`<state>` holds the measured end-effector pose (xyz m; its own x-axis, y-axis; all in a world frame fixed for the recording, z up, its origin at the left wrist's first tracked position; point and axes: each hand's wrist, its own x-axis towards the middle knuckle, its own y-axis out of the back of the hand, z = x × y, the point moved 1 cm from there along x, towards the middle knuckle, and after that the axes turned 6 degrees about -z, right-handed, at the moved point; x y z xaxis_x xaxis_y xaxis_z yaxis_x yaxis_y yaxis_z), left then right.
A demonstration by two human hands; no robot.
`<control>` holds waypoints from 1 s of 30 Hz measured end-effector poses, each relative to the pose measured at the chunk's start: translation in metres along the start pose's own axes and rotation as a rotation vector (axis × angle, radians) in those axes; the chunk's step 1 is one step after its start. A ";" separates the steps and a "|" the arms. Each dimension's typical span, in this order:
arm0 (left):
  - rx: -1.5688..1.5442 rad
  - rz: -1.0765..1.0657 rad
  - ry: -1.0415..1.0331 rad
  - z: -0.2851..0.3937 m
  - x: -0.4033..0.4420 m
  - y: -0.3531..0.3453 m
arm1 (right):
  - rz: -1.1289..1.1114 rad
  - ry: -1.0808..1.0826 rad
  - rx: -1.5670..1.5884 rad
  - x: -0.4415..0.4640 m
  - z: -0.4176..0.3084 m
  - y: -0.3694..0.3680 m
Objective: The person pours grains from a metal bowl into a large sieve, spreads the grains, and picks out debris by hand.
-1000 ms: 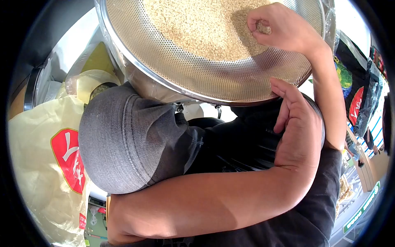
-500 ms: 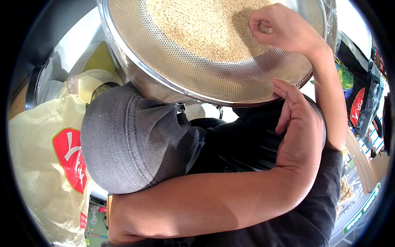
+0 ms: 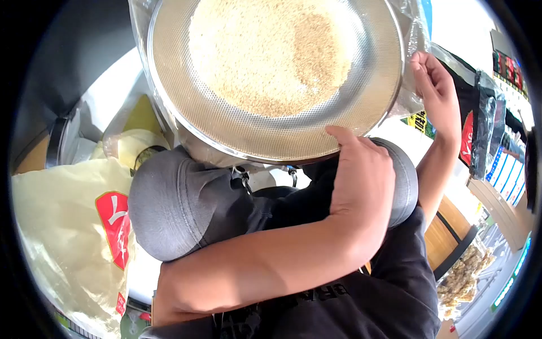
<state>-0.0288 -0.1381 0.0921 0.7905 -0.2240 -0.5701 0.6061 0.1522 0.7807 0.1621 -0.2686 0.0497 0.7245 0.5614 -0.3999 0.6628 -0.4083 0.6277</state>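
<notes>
A round perforated metal sieve (image 3: pixel 248 135) fills the upper middle, its edge beside my knees. Pale tan grains or flakes (image 3: pixel 254 62) lie in it, with a darker patch toward the right. My left hand (image 3: pixel 364 178) is closed at the sieve's near rim, one finger stretched over the edge and the others partly hidden. Right of the sieve, my right hand (image 3: pixel 439 99) has its fingers curled together at a clear plastic bag (image 3: pixel 415 93), which surrounds the sieve's outside.
A large cream bag (image 3: pixel 62 226) with a red label stands at the left. My knees (image 3: pixel 164 209) in grey cloth are below the sieve. A black bag (image 3: pixel 466 107) with red print and shelves of packages (image 3: pixel 508 178) are at the right.
My right hand has left the grains and moved out past the sieve's right rim. The sieve appears further left and lower in view, with my left hand still at its near rim.
</notes>
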 end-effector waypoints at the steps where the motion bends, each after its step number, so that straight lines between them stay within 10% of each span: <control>1: -0.014 0.005 -0.005 0.000 0.000 0.000 | 0.021 0.006 0.009 -0.006 0.005 0.001; 12: -0.094 0.369 -0.155 -0.011 -0.011 -0.024 | 0.341 -0.001 0.227 -0.005 0.077 -0.025; 20: -0.452 0.042 -0.196 -0.051 0.023 0.001 | 0.608 0.101 0.374 0.006 0.099 -0.046; 30: -0.663 0.293 -0.064 -0.080 0.150 -0.010 | 0.735 0.190 0.303 0.001 0.095 -0.056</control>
<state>0.0902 -0.0959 -0.0219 0.9342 -0.1369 -0.3294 0.3120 0.7612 0.5685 0.1439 -0.3138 -0.0489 0.9677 0.1755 0.1810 0.0725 -0.8815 0.4667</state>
